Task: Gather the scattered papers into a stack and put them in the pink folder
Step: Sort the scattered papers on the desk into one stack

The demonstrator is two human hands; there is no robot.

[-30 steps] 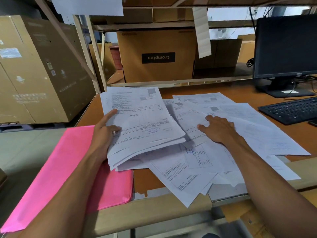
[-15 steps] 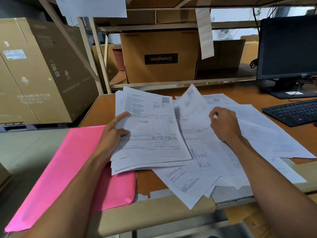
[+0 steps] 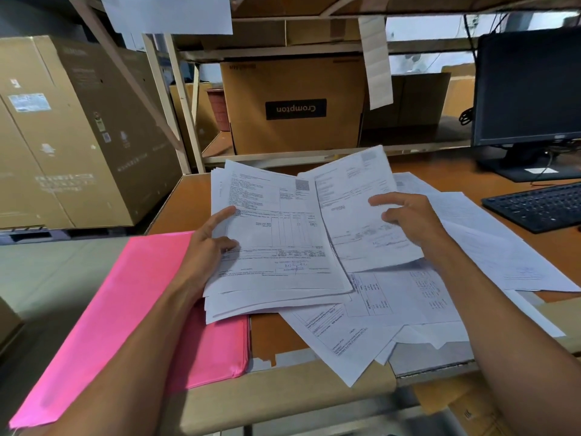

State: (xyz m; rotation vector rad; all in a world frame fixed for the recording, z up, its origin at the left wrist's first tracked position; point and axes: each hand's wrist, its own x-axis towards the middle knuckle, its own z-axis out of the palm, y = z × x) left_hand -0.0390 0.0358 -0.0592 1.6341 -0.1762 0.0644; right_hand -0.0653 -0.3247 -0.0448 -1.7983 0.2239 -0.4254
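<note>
Left hand gripped the stack over the pink folder's right edge, right hand pinched one sheet farther right of the folder; it needed landing square on the stack, edges flush.

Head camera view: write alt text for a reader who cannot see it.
A person's left hand holds a stack of papers while the right hand holds one sheet above loose papers scattered on a desk. A pink folder lies at left.
</note>
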